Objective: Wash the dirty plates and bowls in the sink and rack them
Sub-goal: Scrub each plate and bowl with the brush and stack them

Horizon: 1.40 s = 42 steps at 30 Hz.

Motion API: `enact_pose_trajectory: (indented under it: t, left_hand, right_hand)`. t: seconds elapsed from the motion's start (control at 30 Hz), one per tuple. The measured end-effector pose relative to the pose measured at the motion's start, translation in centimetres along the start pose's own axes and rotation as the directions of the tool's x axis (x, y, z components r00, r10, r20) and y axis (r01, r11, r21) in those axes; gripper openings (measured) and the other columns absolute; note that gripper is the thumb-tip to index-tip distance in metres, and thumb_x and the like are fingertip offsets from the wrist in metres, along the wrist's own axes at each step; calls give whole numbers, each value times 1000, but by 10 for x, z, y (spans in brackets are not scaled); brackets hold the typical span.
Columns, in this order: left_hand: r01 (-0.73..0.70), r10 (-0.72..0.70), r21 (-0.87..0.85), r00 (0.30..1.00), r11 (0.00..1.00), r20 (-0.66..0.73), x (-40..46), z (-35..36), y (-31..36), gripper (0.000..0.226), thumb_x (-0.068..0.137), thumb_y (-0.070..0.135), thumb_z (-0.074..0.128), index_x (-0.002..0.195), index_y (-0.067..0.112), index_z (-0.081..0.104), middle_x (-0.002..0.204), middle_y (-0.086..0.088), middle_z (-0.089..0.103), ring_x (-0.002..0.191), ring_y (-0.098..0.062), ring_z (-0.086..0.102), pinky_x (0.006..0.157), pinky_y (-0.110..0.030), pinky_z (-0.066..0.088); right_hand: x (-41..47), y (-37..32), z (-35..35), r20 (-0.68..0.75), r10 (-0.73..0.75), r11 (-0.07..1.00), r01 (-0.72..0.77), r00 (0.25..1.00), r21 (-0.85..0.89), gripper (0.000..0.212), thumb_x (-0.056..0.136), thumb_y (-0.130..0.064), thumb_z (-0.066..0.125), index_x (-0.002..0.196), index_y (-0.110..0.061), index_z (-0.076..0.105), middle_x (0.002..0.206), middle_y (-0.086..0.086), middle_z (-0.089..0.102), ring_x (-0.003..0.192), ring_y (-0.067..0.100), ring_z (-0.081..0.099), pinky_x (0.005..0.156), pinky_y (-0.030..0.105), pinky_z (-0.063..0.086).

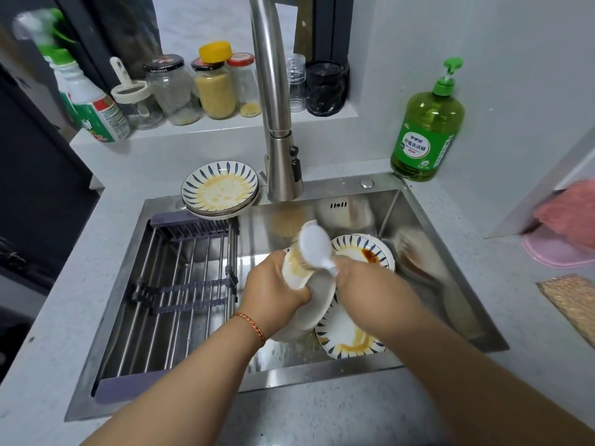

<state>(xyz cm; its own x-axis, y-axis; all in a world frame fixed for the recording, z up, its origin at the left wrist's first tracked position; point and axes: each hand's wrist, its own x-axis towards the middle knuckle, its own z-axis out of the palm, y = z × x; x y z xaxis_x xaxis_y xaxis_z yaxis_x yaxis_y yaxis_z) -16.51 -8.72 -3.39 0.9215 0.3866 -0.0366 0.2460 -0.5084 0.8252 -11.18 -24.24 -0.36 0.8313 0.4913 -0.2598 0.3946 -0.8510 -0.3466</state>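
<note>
Head view looks down into the stainless steel sink (402, 201), which serves as landmark for everything here. Over the sink's middle, the left hand (273, 288) holds a white glazed plate smeared with yellow sauce (317, 296), tilted steeply on edge, its fingers curled round the near-left rim. The right hand (352, 276) grips the handle of a white plastic dish brush (314, 244), fingers wrapped tight, the bristle head pressed against the plate's upper face.

Beneath, on the sink floor, lie two more white plates with blue leaf rims (347, 341), both stained orange and brown. A stack of similar dirty plates (220, 189) sits on the sink's back-left edge. The steel-bar drying rack with grey plastic ends (180, 284) spans the sink's left half and carries nothing yet.

The plate looks stiff, fairly heavy and breakable, and likely slick once wet and soapy; a hold across the rim, thumb on one face and fingers behind, should suit best.
</note>
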Motion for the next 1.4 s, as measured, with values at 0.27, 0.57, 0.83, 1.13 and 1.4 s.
enact_pose_trajectory:
  t: [0.27, 0.57, 0.83, 1.13, 1.4]
  left_hand:
    - [-66, 62, 161, 998, 985, 29, 1, -4, -7, 29, 66, 20, 77, 88, 17, 60, 76, 5, 64, 71, -15, 60, 60, -27, 49]
    - [22, -37, -120, 991, 993, -125, 6, -17, -3, 35, 63, 4, 82, 78, 21, 56, 79, 5, 64, 71, -12, 58, 63, -27, 49]
    - [68, -285, -645, 929, 761, -238, 2, 4, -4, 39, 66, -3, 82, 88, 21, 62, 87, 4, 69, 78, -14, 65, 68, -25, 54]
    - [250, -253, -647, 963, 721, 89, -1, -16, -15, 60, 48, 10, 84, 100, 13, 55, 99, -13, 68, 88, -30, 68, 77, -47, 58]
    - [208, -128, -194, 925, 959, 357, 33, -46, 14, 46, 46, 9, 85, 89, 9, 68, 92, -15, 74, 89, -36, 70, 84, -51, 56]
  right_hand:
    - [-1, 1, 0, -1, -10, 1000, 10, 1000, 29, 20, 99, -28, 31, 105, -35, 49, 82, -4, 60, 77, 20, 59, 67, 32, 47]
    - [25, 30, 15, 398, 358, 515, -534, 845, 670, 30, 101, -23, 33, 114, -20, 59, 62, 5, 38, 48, 14, 26, 46, 23, 22]
    - [18, 11, 49, 444, 237, 18, -461, 864, 887, 40, 93, -45, 55, 115, -12, 52, 92, 13, 68, 31, 8, 32, 38, 22, 33]
    - [20, 35, 32, 190, 196, 285, -241, 962, 928, 42, 81, -26, 75, 116, -14, 56, 78, 6, 62, 39, 8, 41, 37, 21, 32]
    - [29, 38, 4, 22, -14, 647, -7, 1000, 762, 54, 76, -21, 80, 123, -21, 54, 102, -8, 69, 85, 3, 67, 68, 19, 51]
